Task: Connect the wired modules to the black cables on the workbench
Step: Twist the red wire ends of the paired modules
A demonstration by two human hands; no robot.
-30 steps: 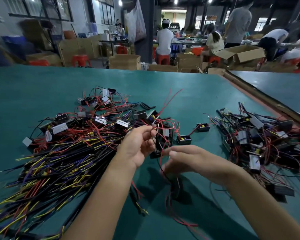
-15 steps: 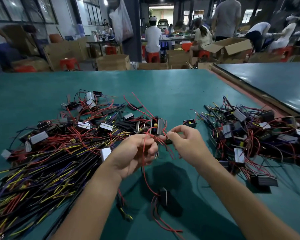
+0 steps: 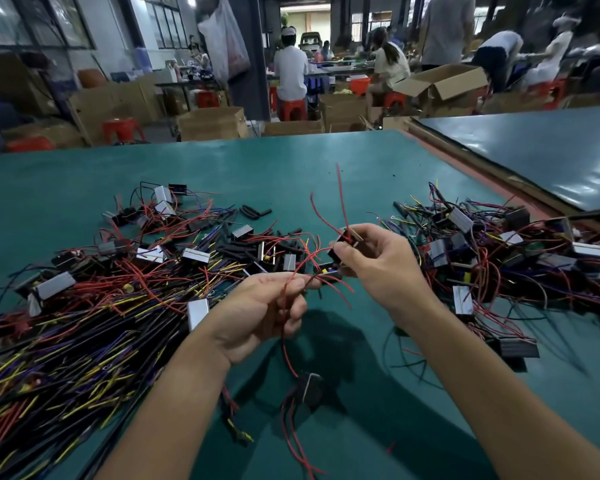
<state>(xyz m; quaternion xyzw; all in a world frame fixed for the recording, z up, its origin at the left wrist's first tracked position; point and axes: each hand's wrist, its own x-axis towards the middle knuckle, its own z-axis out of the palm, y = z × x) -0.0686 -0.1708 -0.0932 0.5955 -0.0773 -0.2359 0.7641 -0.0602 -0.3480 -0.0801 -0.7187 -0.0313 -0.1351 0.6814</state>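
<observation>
1. Your left hand [image 3: 257, 317] is curled round a bunch of red wires [image 3: 293, 289], held above the workbench [image 3: 291, 168].
2. Your right hand [image 3: 383, 268] pinches a small black module [image 3: 342, 244] between thumb and fingertips. Its red leads stick up and also run across to the left hand.
3. A second module [image 3: 309, 389] dangles on a red wire below the left hand. It's blurred, so can't tell if it touches the mat.
4. The black cables [image 3: 66, 341] fill the near-left side, running out of frame.
5. The wired heap [image 3: 499, 258] on the right lies close to the bench's edge strip [image 3: 465, 174].
6. Green mat shows in the lane between both piles under your hands, and in a wide band out to the far edge.
</observation>
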